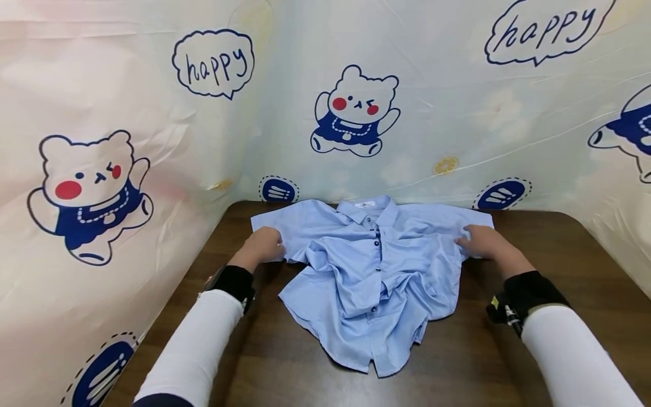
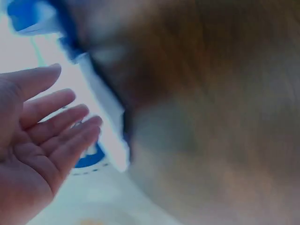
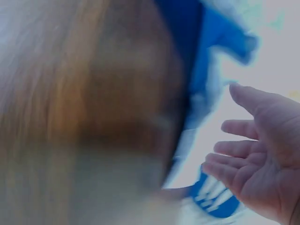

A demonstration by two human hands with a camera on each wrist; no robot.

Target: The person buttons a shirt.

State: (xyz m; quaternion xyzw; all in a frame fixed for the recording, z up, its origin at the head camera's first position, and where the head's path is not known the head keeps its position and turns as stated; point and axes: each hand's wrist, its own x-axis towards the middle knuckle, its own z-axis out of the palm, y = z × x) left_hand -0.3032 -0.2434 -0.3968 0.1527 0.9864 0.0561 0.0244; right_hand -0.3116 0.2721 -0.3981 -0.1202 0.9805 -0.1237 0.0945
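Note:
A light blue short-sleeved button-up shirt (image 1: 356, 271) lies front up on the brown table, collar toward the back, its body wrinkled and its lower part bunched. Over the sleeve on the left is my left hand (image 1: 264, 245); in the left wrist view this hand (image 2: 42, 136) has its thumb and fingers apart, with nothing between them. My right hand (image 1: 480, 241) is at the other sleeve, and the right wrist view shows its fingers (image 3: 234, 149) loosely extended, holding nothing. Whether either hand touches the cloth, I cannot tell. Motion blurs both wrist views.
The wooden table (image 1: 285, 370) has rounded back corners. Behind it and to the left hangs a pale curtain (image 1: 285, 73) printed with bears and "happy" bubbles, close to the table's back edge. Black bands (image 1: 236, 282) sit on both wrists.

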